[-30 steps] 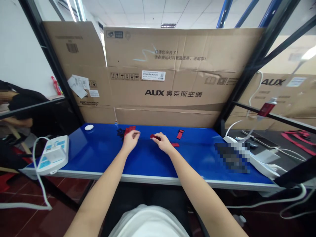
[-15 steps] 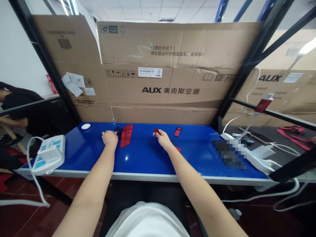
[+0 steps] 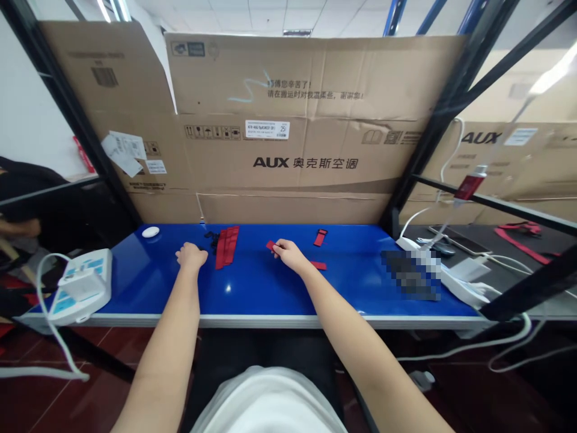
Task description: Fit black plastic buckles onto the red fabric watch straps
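Note:
My right hand [image 3: 288,254] pinches a short red strap piece [image 3: 270,245] between thumb and fingers, above the middle of the blue table. My left hand [image 3: 192,257] is held over the table's left part, fingers loosely bent and thumb apart, with nothing visible in it. Just right of it lie small black parts [image 3: 211,240], too small to make out, beside a row of red straps [image 3: 228,248]. Beyond my right wrist rests a red strap with a black end [image 3: 320,238]. Another red piece [image 3: 319,265] lies partly hidden behind my right forearm.
The blue table [image 3: 265,294] is backed by a large cardboard sheet [image 3: 293,204]. At left stand a white power strip [image 3: 83,285] and a white round disc [image 3: 150,232]. A blurred dark object [image 3: 410,275] and another power strip [image 3: 464,288] lie at right, by a black post.
My left hand has shifted slightly left, away from the black parts, and its fingers have loosened. The right hand still pinches the red piece, which now shows more. The view has turned slightly.

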The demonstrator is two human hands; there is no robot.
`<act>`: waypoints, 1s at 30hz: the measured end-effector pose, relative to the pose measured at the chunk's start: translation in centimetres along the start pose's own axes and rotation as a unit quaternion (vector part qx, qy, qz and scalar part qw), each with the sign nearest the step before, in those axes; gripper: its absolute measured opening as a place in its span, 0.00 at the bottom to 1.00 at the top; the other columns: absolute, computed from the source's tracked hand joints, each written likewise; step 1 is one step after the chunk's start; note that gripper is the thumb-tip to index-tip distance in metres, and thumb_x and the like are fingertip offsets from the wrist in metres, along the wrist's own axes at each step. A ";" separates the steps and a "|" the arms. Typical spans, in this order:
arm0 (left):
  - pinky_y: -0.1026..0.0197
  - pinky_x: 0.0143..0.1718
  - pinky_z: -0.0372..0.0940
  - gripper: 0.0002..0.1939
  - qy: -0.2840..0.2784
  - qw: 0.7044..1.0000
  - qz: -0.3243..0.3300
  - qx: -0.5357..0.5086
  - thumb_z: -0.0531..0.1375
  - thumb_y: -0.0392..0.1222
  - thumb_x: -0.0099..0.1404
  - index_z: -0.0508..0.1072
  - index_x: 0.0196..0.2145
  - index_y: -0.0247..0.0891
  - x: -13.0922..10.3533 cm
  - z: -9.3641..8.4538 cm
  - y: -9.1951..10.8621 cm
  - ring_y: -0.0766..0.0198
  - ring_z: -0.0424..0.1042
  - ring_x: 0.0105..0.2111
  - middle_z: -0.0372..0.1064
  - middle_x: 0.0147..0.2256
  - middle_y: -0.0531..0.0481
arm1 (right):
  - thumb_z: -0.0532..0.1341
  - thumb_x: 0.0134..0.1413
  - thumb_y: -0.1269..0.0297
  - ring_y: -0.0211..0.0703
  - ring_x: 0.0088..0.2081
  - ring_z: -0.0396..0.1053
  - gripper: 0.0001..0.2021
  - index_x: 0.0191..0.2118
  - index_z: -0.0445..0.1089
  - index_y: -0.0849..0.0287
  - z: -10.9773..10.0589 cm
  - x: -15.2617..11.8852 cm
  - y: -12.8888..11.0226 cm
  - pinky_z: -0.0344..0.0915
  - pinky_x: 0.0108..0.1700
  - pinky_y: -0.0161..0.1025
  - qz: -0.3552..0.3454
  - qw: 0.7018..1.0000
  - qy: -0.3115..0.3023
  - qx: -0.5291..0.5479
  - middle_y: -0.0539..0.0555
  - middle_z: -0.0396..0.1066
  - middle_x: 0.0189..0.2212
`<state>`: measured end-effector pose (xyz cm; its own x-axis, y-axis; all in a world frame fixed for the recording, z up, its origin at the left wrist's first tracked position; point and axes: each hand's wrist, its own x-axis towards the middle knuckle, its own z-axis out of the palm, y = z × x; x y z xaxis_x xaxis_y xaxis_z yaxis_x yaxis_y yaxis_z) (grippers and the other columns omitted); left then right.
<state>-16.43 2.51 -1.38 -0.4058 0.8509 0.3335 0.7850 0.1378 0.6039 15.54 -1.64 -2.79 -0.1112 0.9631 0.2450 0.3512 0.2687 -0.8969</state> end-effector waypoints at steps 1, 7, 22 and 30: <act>0.33 0.46 0.60 0.20 0.003 1.000 -0.021 0.001 0.66 0.36 0.46 0.69 0.39 0.29 -0.2 0.0 0.1 0.28 0.62 0.52 0.68 0.43 0.23 | 0.55 0.54 0.62 0.38 0.26 0.65 0.09 0.26 0.65 0.58 0.0 -0.1 -0.1 0.58 0.31 0.34 -0.001 1.000 -0.002 -0.010 0.50 0.69 0.22; 0.42 0.53 0.60 0.20 -0.031 0.990 0.029 -0.137 0.61 0.30 0.52 0.69 0.45 0.33 -2.6 0.7 3.0 0.43 0.66 0.52 0.70 0.46 0.34 | 0.56 0.53 0.66 0.40 0.26 0.64 0.07 0.25 0.66 0.58 -0.2 -0.6 -0.4 0.56 0.31 0.36 -0.011 0.998 -0.017 -0.057 0.50 0.69 0.22; 0.55 0.42 0.71 0.20 -0.380 0.763 0.069 -0.519 0.72 0.44 0.49 0.77 0.39 0.34 -8.7 4.0 8.3 0.63 0.73 0.35 0.74 0.35 0.46 | 0.54 0.52 0.69 0.38 0.25 0.64 0.05 0.28 0.65 0.58 -0.1 -0.8 -0.8 0.58 0.31 0.34 -0.066 0.993 -0.088 -0.043 0.47 0.69 0.21; 0.56 0.41 0.71 0.20 -0.402 0.757 0.072 -0.511 0.72 0.43 0.50 0.77 0.41 0.33 -8.7 4.2 8.1 0.63 0.74 0.34 0.75 0.35 0.46 | 0.55 0.51 0.68 0.38 0.27 0.62 0.05 0.28 0.66 0.58 -0.5 -1.0 -1.4 0.58 0.33 0.35 -0.099 0.988 -0.108 -0.045 0.47 0.66 0.23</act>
<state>-4.60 -1.62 -2.39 0.3869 0.9099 0.1496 -0.1445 -0.1004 0.9844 15.65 -3.02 -1.60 -0.3791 0.8684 0.3196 0.3829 0.4617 -0.8002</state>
